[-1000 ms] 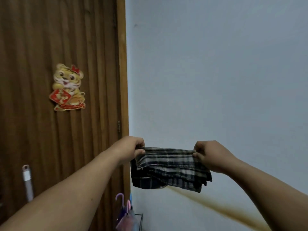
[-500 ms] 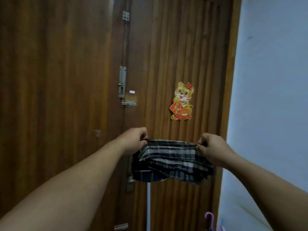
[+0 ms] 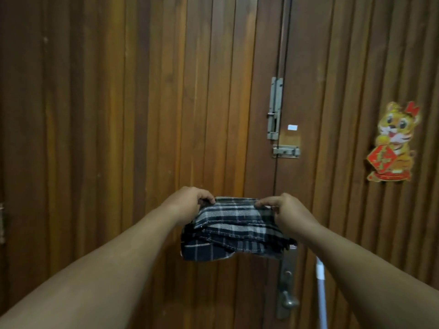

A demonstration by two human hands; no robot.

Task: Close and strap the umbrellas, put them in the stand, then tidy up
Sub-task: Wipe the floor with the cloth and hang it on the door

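Observation:
A folded dark plaid cloth (image 3: pixel 234 230) hangs in the air in front of me, held at chest height. My left hand (image 3: pixel 190 201) pinches its top left edge and my right hand (image 3: pixel 288 211) pinches its top right edge. Several folded layers sag below the hands. No umbrella and no stand are in view.
A brown wooden double door (image 3: pixel 142 138) fills the view. It carries sliding bolts (image 3: pixel 275 110), a metal lever handle (image 3: pixel 287 298) low down, and a tiger sticker (image 3: pixel 393 142) at the right. A white pole (image 3: pixel 320 293) leans by the handle.
My view has swung left, from the white wall to the wooden door. The umbrella handles at the bottom dropped out of sight. My hands came closer together on the cloth.

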